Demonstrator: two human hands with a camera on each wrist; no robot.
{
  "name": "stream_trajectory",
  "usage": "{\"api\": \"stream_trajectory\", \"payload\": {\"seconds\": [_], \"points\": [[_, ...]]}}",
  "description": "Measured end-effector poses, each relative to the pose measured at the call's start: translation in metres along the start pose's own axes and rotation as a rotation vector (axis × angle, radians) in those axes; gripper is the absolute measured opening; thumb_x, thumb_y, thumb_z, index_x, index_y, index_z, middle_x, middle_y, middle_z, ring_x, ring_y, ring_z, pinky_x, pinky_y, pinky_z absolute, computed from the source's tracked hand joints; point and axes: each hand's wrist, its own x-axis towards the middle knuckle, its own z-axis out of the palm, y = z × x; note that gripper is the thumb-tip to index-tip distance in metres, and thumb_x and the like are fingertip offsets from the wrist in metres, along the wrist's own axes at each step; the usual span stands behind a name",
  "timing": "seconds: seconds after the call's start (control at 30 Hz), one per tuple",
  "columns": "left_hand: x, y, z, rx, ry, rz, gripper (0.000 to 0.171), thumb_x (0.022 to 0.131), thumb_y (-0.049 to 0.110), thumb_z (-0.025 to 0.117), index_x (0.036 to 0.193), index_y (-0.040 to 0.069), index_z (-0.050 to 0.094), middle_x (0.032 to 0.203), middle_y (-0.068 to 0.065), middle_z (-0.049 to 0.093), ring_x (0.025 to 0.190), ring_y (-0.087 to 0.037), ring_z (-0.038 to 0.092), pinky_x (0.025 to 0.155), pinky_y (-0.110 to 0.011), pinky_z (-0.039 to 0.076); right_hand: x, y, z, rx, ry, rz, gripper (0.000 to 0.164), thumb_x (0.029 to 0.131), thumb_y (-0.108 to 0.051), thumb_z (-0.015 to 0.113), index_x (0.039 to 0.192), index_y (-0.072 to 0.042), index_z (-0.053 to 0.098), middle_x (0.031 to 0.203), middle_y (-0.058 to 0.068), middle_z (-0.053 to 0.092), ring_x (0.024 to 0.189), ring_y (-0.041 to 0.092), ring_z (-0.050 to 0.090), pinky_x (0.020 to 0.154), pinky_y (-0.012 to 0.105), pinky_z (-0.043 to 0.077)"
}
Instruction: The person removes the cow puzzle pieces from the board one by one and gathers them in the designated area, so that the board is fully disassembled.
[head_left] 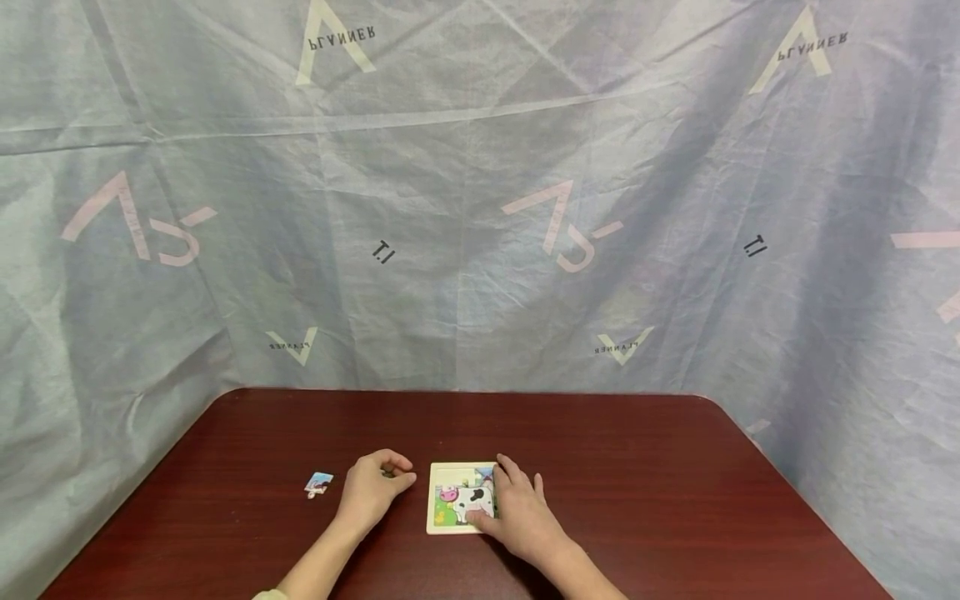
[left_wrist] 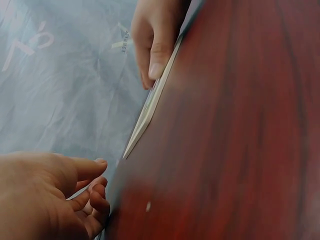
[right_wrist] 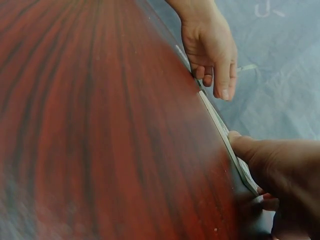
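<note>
In the head view, a square jigsaw puzzle in a cream tray (head_left: 450,474) lies on the table. It shows a black-and-white cow (head_left: 471,501) with a pink muzzle, and bare cream backing at its upper left. My right hand (head_left: 525,510) holds the tray at its right side, thumb over the front part and fingers along the right edge. To the left of the tray, my left hand (head_left: 372,490) hovers with thumb and fingers loosely bent and apart, nothing between them. Seen from the left wrist, the left hand (left_wrist: 55,195) is near the tray's corner.
A loose puzzle piece (head_left: 320,482) in blue, white and dark tones lies left of my left hand. The dark red wooden table (head_left: 637,467) has rounded far corners. Behind it hangs a grey printed cloth (head_left: 465,292), which also covers both sides.
</note>
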Motion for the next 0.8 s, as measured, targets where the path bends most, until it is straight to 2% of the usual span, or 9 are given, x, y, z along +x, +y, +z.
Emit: {"api": "stream_trajectory", "payload": {"seconds": [0.23,0.57,0.8], "points": [[0.0,0.008,0.015,-0.024,-0.035,0.045,0.011,0.083,0.005,0.081,0.09,0.005,0.073,0.075,0.001,0.063,0.068,-0.014,0.055,0.061,-0.031,0.045,-0.001,0.0,0.0,-0.035,0.029,-0.008,0.084,0.088,-0.049,0.076,0.137,0.014,0.05,0.145,0.029,0.045,0.137,0.045,0.04,0.103,0.074,0.028],[0.004,0.016,0.038,-0.033,-0.064,0.081,0.009,0.082,0.005,0.081,0.087,0.005,0.074,0.073,0.001,0.062,0.066,-0.013,0.056,0.059,-0.029,0.045,0.001,-0.001,0.001,-0.07,0.013,0.002,0.084,0.088,-0.052,0.074,0.138,0.012,0.051,0.146,0.027,0.046,0.138,0.041,0.041,0.104,0.073,0.029],[0.007,0.028,0.055,-0.036,-0.069,0.069,0.009,0.08,0.005,0.082,0.085,0.005,0.074,0.074,0.0,0.065,0.064,-0.01,0.057,0.058,-0.03,0.047,0.002,-0.003,0.001,-0.095,0.017,0.01,0.084,0.089,-0.054,0.073,0.138,0.011,0.052,0.146,0.026,0.046,0.137,0.041,0.042,0.104,0.072,0.03]]}}
